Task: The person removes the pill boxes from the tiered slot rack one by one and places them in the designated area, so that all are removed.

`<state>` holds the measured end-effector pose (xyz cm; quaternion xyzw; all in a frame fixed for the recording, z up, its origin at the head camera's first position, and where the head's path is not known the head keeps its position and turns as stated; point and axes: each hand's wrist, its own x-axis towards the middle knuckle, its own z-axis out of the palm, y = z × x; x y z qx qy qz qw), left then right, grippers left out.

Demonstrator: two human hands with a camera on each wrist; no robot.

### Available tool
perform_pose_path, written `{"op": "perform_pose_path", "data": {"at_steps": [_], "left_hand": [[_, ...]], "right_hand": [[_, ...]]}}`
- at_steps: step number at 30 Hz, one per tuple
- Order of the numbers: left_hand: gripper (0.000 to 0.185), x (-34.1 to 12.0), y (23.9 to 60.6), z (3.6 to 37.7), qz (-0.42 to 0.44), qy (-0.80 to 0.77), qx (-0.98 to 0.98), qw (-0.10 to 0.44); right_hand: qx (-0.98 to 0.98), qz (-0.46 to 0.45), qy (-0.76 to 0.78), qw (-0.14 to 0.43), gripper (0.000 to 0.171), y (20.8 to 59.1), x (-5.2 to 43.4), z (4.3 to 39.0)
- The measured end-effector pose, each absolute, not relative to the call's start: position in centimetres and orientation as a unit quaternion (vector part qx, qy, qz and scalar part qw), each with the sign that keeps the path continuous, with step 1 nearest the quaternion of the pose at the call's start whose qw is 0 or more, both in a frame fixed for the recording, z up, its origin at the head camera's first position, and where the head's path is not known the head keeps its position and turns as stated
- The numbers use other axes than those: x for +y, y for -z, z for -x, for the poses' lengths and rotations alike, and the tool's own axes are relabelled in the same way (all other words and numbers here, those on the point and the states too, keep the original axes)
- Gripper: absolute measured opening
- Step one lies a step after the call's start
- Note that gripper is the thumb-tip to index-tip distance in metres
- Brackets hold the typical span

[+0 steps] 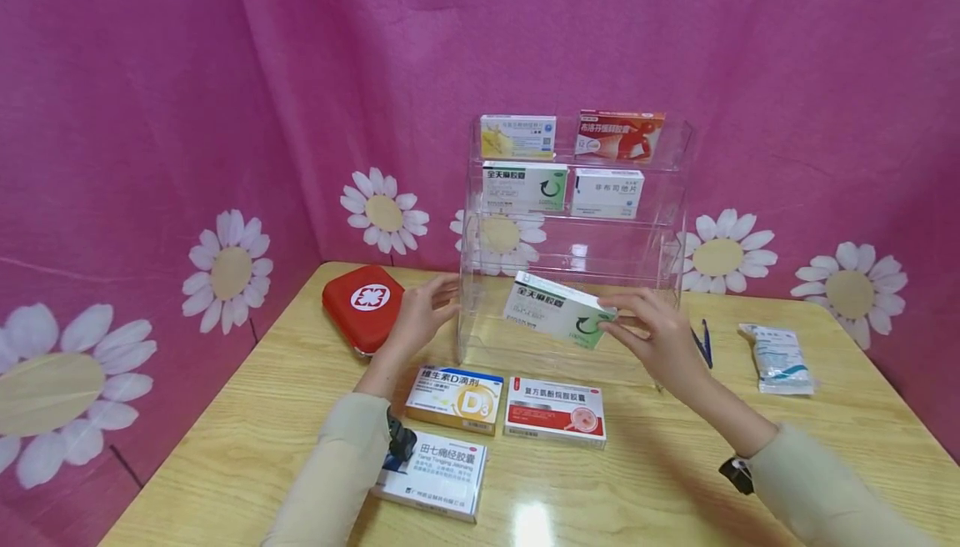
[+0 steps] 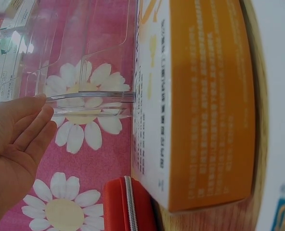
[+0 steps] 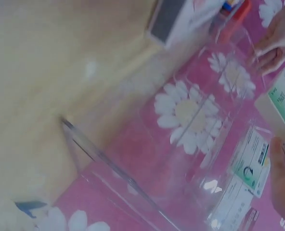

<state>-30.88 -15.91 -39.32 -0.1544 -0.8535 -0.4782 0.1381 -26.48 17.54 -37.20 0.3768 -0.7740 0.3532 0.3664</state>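
Green-white box (image 1: 558, 311) | pinched by right hand (image 1: 656, 338) | left hand (image 1: 420, 313) flat against clear rack (image 1: 480, 347)

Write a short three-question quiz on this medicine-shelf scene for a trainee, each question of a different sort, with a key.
1. True or false: the right hand holds a green-and-white box in front of the clear shelf rack.
2. Multiple choice: what does the left hand touch? A) the red first-aid case B) the rack's left side wall C) the orange D3 box
3. Fill in: the rack's top shelf holds ___ boxes.

Key
1. True: the fingers pinch the box's right end.
2. B: straight fingers rest against the clear wall.
3. Two: a yellow-and-white box and a red one.
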Motion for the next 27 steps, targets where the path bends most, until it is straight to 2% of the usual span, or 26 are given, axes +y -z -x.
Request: {"op": "perform_pose_path", "data": {"at_steps": [13,19,27], "left_hand": [[0.045,-15.9,39.5,30.9,0.149,0.481,-0.854,0.132],[0.045,-16.0,39.5,31.0,0.144,0.475,-0.859,0.124],[0.047,-16.0,39.4,31.0,0.145,0.482,-0.855,0.121]], "right_hand": [[-0.796,-0.409,-0.381,0.233,0.042,40.8,18.6,21.1],[-0.787,-0.428,-0.397,0.201,0.041,41.9,18.6,19.6],[-0.803,-0.428,-0.394,0.126,0.031,43.0,18.7,18.1]]}}
